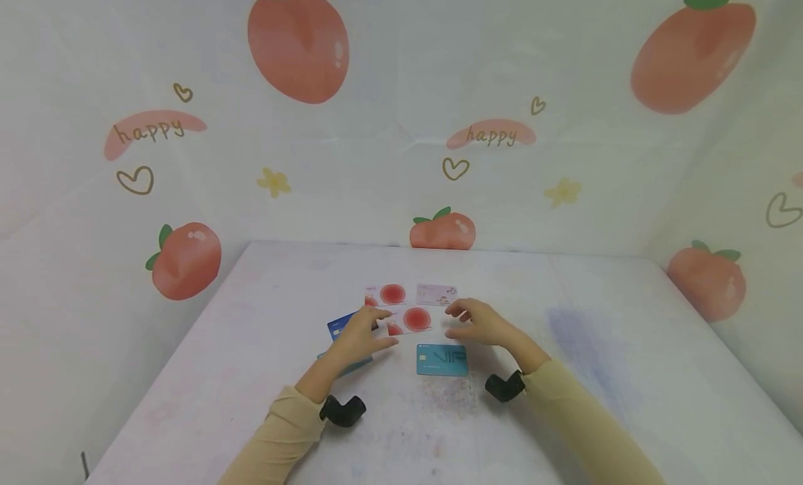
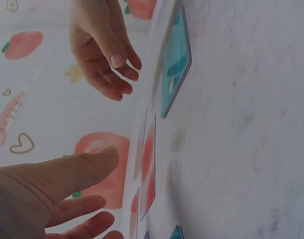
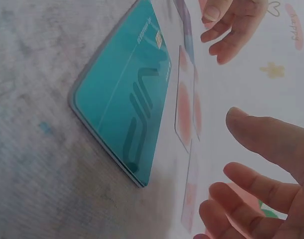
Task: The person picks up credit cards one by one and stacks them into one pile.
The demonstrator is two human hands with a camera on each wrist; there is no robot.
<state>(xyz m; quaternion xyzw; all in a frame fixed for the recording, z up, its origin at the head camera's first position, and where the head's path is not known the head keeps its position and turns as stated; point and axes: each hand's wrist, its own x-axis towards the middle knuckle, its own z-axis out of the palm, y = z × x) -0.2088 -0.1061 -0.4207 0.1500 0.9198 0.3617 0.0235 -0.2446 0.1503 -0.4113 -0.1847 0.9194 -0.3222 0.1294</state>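
My left hand point(image 1: 357, 337) hovers over the left side of a group of cards, its fingers relaxed and holding nothing. Below it a dark blue card point(image 1: 339, 326) and a teal card point(image 1: 359, 366) lie partly hidden. Across from it my right hand point(image 1: 484, 322) is held above the table with loosely bent fingers, also holding nothing. A teal VIP card point(image 3: 124, 94) lies flat just in front of the right hand; its edge looks layered in the right wrist view. Between the hands is a white card with a red circle point(image 1: 414, 320).
Another card with a red circle point(image 1: 385, 295) and a pale pink card point(image 1: 437, 294) lie farther back on the white table point(image 1: 301, 269). A white backdrop point(image 1: 389, 74) with printed fruit rises behind and beside it. Black wrist cameras point(image 1: 343, 411) hang under both forearms.
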